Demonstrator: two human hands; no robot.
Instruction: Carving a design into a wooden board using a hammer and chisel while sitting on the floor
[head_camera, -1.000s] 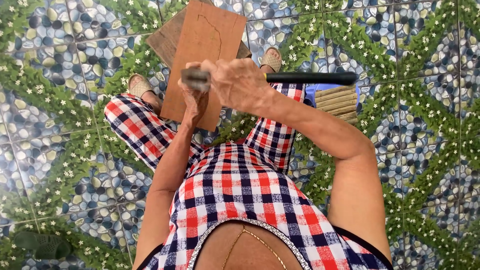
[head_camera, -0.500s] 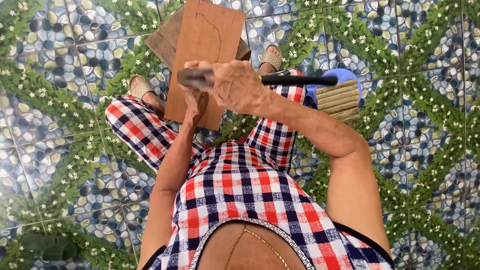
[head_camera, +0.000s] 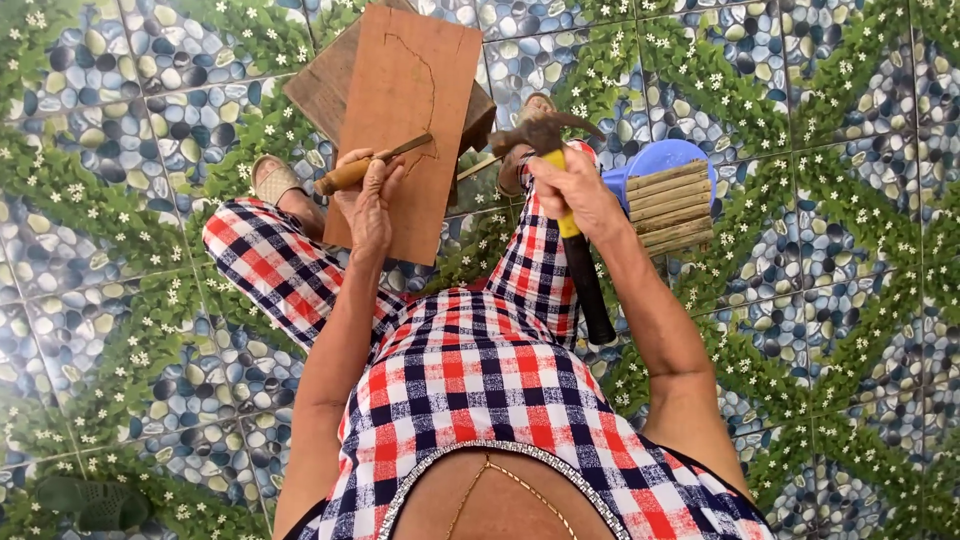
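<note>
Left hand (head_camera: 368, 205) is closed around the wooden-handled metal chisel (head_camera: 372, 165), whose tip rests on the flat reddish-brown wooden board (head_camera: 410, 120) beside a carved line. Right hand (head_camera: 570, 190) is wrapped tight on the yellow-and-black-handled claw hammer (head_camera: 570, 215), head raised near the chisel, apart from it. The board leans over a darker wooden block (head_camera: 325, 90), between the sandalled feet. A blue plastic stool with wooden slats (head_camera: 665, 185) stands beside the right forearm, on pebble-patterned floor tiles (head_camera: 850, 200).
</note>
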